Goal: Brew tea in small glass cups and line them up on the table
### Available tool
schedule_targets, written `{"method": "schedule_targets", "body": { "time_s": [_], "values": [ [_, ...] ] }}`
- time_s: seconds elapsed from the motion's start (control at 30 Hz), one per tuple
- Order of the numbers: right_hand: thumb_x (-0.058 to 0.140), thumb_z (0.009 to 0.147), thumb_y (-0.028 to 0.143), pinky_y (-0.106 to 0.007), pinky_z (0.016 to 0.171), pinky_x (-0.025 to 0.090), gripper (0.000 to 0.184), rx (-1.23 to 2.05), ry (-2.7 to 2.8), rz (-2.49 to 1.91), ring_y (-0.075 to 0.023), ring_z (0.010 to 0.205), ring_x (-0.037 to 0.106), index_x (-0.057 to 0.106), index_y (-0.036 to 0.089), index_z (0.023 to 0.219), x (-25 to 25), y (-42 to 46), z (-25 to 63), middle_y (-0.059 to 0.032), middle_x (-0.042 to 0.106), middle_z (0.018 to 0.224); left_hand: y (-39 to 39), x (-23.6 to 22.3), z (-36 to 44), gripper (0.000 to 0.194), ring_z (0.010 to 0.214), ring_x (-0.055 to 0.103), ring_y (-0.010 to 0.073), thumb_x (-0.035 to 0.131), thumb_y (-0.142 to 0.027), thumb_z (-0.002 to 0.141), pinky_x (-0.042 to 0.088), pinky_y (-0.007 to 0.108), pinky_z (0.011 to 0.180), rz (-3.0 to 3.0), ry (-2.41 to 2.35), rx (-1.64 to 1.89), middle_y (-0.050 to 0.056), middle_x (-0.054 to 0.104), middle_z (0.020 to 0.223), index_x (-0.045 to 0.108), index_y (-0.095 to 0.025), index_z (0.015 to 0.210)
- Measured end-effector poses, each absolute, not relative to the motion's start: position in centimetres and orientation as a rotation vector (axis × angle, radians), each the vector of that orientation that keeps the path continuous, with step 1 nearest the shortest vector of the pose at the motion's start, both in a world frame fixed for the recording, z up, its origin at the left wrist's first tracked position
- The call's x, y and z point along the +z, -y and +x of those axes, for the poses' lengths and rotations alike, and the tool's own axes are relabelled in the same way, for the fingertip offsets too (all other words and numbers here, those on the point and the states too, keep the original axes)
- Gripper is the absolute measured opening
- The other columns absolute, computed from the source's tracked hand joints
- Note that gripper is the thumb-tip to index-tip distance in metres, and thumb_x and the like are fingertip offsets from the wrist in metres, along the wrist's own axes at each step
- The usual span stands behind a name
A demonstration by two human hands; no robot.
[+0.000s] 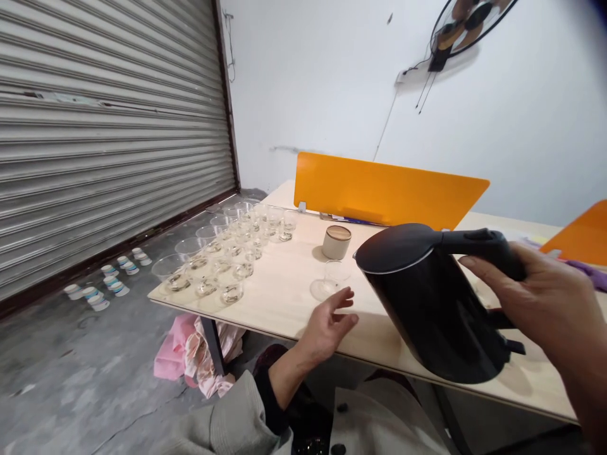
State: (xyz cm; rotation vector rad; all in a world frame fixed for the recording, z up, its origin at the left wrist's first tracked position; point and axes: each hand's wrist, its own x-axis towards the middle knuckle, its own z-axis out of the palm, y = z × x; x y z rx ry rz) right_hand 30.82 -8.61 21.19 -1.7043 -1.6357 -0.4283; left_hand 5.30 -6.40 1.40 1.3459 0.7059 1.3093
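My right hand [550, 303] is wrapped round the handle of a black electric kettle [427, 316], which tilts with its spout toward the left. Below and left of the spout stands a clear cup [336, 272] on the table; I cannot make out whether liquid is in it. Close in front of that cup is my left hand [329, 322], empty, its fingers apart and slightly curled. A beige canister [336, 243] with a wooden lid sits just behind the cup. Rows of clear plastic cups [232, 292] with a little dark matter at the bottom fill the table's left end.
An orange divider panel [379, 189] runs along the wooden table [284, 297], with another orange panel [583, 234] at right. White tubs [95, 297] stand on the floor at left. Pink cloth [175, 347] lies below the table's near left corner.
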Motion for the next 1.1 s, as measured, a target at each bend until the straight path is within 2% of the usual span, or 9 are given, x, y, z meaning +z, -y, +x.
{"method": "schedule_targets", "body": {
  "time_s": [0.17, 0.33, 0.43, 0.5, 0.67, 1.1],
  "values": [
    [0.047, 0.079, 0.091, -0.034, 0.061, 0.035, 0.064, -0.523, 1.775, -1.747, -0.0223, 0.06, 0.053, 0.06, 0.028, 0.08, 22.0, 7.0, 29.9, -0.0023, 0.061, 0.065, 6.8, 1.1, 7.6, 0.078, 0.144, 0.049, 0.0377, 0.077, -0.043, 0.086, 0.054, 0.054, 0.105, 1.323, -0.461, 1.125, 0.014, 0.043, 0.163, 0.046, -0.029, 0.156],
    [0.052, 0.079, 0.089, -0.034, 0.061, 0.034, 0.061, -0.475, 1.832, -1.905, -0.023, 0.058, 0.053, 0.062, 0.028, 0.079, 22.9, 5.5, 29.0, -0.0029, 0.061, 0.062, 6.4, 1.1, 7.8, 0.078, 0.145, 0.049, 0.037, 0.075, -0.037, 0.088, 0.049, 0.058, 0.109, 1.38, -0.309, 1.09, 0.008, 0.037, 0.167, 0.039, -0.04, 0.158],
    [0.057, 0.08, 0.084, -0.034, 0.06, 0.035, 0.058, -0.461, 1.877, -1.945, -0.0233, 0.058, 0.054, 0.066, 0.027, 0.087, 23.3, 4.2, 28.6, -0.0028, 0.062, 0.062, 6.1, 0.7, 7.4, 0.076, 0.146, 0.048, 0.0374, 0.073, -0.034, 0.091, 0.046, 0.06, 0.111, 1.38, -0.246, 1.055, 0.007, 0.032, 0.169, 0.038, -0.042, 0.158],
    [0.058, 0.081, 0.083, -0.033, 0.061, 0.035, 0.057, -0.47, 1.934, -1.953, -0.0238, 0.061, 0.055, 0.067, 0.027, 0.089, 23.7, 3.2, 28.2, -0.0033, 0.063, 0.065, 5.9, 0.5, 7.2, 0.073, 0.145, 0.048, 0.0373, 0.072, -0.034, 0.092, 0.044, 0.061, 0.113, 1.367, -0.207, 1.038, 0.007, 0.032, 0.169, 0.039, -0.042, 0.157],
    [0.056, 0.083, 0.081, -0.033, 0.062, 0.034, 0.057, -0.457, 2.052, -1.985, -0.0216, 0.062, 0.053, 0.061, 0.025, 0.077, 24.6, 1.3, 26.8, -0.0047, 0.063, 0.068, 5.6, 0.4, 7.1, 0.074, 0.147, 0.046, 0.036, 0.072, -0.034, 0.092, 0.039, 0.059, 0.118, 1.294, -0.17, 1.02, 0.006, 0.028, 0.171, 0.039, -0.042, 0.157],
    [0.058, 0.084, 0.078, -0.032, 0.062, 0.034, 0.055, -0.442, 2.134, -2.06, -0.0195, 0.063, 0.053, 0.064, 0.024, 0.079, 25.7, -0.2, 24.3, -0.0053, 0.067, 0.075, 5.4, 0.4, 7.1, 0.079, 0.149, 0.041, 0.0402, 0.082, -0.042, 0.085, 0.036, 0.062, 0.117, 1.167, -0.141, 0.983, 0.01, 0.028, 0.171, 0.044, -0.041, 0.155]
  ]
}}
